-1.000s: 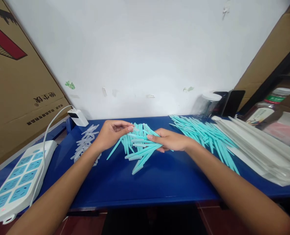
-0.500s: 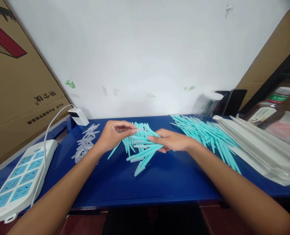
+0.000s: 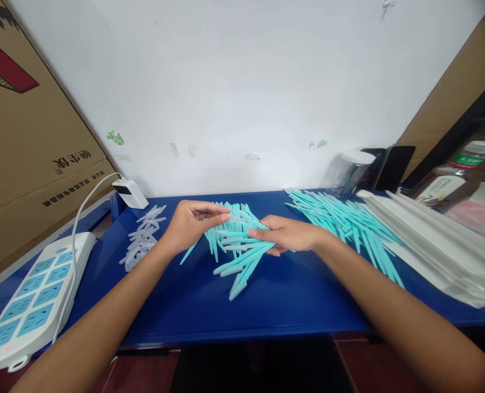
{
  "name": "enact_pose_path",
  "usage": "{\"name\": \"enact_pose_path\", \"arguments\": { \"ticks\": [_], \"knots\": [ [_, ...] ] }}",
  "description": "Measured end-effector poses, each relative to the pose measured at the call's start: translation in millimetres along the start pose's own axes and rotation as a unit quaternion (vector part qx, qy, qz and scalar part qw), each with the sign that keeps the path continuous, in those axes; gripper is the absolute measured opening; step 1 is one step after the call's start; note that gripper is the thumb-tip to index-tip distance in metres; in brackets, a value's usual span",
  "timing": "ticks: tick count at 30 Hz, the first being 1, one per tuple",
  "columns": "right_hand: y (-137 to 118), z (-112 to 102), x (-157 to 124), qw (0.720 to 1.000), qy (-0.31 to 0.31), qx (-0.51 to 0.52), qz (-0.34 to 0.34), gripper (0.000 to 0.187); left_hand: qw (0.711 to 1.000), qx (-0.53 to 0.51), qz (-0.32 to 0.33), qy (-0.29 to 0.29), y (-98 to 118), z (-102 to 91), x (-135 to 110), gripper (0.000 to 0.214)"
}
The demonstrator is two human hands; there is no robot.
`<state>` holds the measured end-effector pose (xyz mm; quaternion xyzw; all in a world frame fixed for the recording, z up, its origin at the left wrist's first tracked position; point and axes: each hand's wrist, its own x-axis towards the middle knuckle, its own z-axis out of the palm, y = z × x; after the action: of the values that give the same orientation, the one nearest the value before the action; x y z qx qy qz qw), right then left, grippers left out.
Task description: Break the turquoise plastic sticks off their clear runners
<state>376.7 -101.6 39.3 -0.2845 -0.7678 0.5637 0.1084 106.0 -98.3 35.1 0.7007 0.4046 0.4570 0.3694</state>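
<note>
My right hand (image 3: 289, 233) is closed around a fanned bunch of slim turquoise sticks (image 3: 246, 262) that look like eyebrow razors; their pale ends point left and toward me. My left hand (image 3: 197, 221) pinches a small translucent cap (image 3: 234, 218) between thumb and fingertips, at the end of an upper stick in the bunch. Whether the cap is fully on that stick I cannot tell. Behind and below both hands, a second heap of turquoise sticks (image 3: 213, 243) lies on the blue table (image 3: 291, 305). Loose translucent caps (image 3: 142, 240) are piled left of my left hand.
A larger heap of turquoise sticks (image 3: 344, 218) spreads at the right, beside white plastic sleeves (image 3: 434, 251). A clear jar (image 3: 351, 172), a phone (image 3: 395, 168) and a bottle (image 3: 442, 183) stand behind. At the left are a power strip (image 3: 41, 297) and a white charger (image 3: 130, 194) with its cable.
The fanned sticks in my right hand have tilted slightly, their lower ends shifting a little right and toward me. My left fingers stay pinched at the cap. The view has shifted slightly.
</note>
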Motion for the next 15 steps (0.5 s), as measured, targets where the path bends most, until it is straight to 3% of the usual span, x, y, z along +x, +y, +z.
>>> {"name": "enact_pose_path", "arguments": {
  "ticks": [4, 15],
  "knots": [
    [-1.6, -0.8, -1.1, 1.0, 0.009, 0.002, 0.002, 0.062, 0.999, -0.026, -0.018, 0.021, -3.4, -0.8, 1.0, 0.037],
    [1.7, 4.5, 4.0, 1.0, -0.007, -0.013, -0.009, 0.059, 0.999, 0.02, 0.009, -0.036, 3.1, 14.8, -7.8, 0.026]
  ]
}}
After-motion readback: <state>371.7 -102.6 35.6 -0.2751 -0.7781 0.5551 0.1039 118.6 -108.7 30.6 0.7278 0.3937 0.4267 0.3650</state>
